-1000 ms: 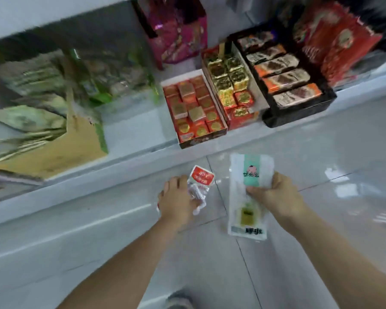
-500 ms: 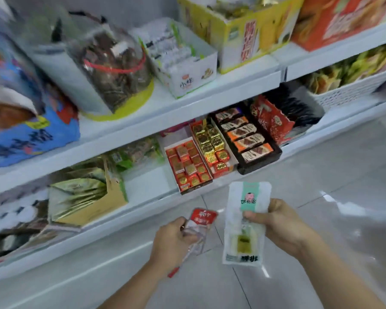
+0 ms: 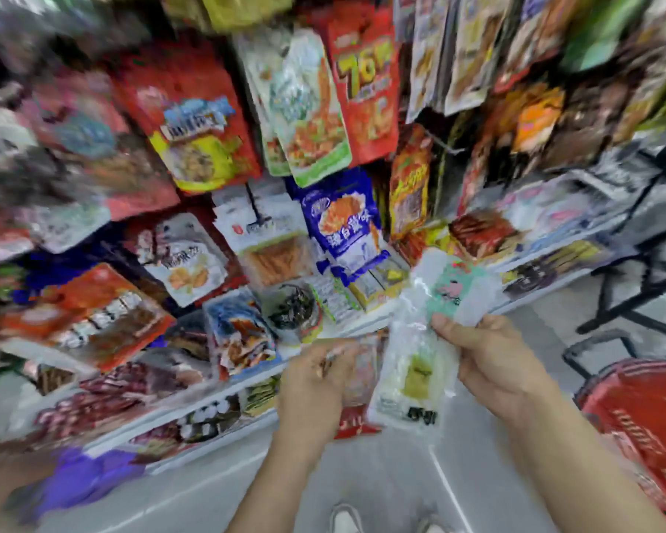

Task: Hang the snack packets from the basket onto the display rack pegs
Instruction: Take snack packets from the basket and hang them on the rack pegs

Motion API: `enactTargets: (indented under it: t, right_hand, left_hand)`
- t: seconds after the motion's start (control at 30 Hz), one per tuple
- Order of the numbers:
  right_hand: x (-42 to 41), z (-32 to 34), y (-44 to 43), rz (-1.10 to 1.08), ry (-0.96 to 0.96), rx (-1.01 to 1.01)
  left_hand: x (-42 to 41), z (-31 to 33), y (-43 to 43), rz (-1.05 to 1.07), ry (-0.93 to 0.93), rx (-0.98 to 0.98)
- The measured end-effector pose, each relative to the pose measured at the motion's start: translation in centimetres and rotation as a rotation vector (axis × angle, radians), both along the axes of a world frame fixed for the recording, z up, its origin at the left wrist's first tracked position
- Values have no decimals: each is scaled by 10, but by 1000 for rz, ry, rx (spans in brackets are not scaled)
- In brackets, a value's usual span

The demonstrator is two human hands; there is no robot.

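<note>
Neither packet is hung yet: at centre right the right hand pinches a white green-labelled packet, and just beside it the left hand grips a smaller red-labelled packet. Both are held low in front of the display rack, whose pegs across the upper frame are crowded with hanging packets. The red basket sits at the lower right, its contents too blurred to count.

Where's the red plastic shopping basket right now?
In the head view, the red plastic shopping basket sits at the lower-right edge, just beyond the right hand holding a clear green-labelled packet.
</note>
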State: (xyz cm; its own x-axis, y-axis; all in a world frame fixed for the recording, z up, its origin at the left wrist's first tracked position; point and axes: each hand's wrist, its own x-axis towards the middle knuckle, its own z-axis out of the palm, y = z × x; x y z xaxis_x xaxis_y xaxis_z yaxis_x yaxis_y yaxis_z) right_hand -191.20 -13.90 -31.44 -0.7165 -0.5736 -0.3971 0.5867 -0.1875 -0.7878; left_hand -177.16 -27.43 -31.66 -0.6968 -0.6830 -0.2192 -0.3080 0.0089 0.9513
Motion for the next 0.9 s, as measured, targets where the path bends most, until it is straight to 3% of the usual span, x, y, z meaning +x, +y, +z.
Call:
enactTargets:
  t: [0.13, 0.33, 0.63, 0.77, 0.9]
  right_hand:
    - [-7, 116, 16, -58, 350, 134]
    - [-6, 221, 32, -203, 700, 141]
    - [10, 285, 17, -77, 789, -35]
    - [21, 299, -14, 12, 783, -48]
    - [24, 303, -45, 79, 500, -148]
  left_hand:
    - [-3, 126, 1, 171, 139, -19]
    - [-5, 238, 8, 100, 335, -4]
    - [-15, 298, 31, -109, 347, -337]
    - [-27, 321, 5, -61, 384, -293]
    - [-37, 322, -16, 101, 460, -380]
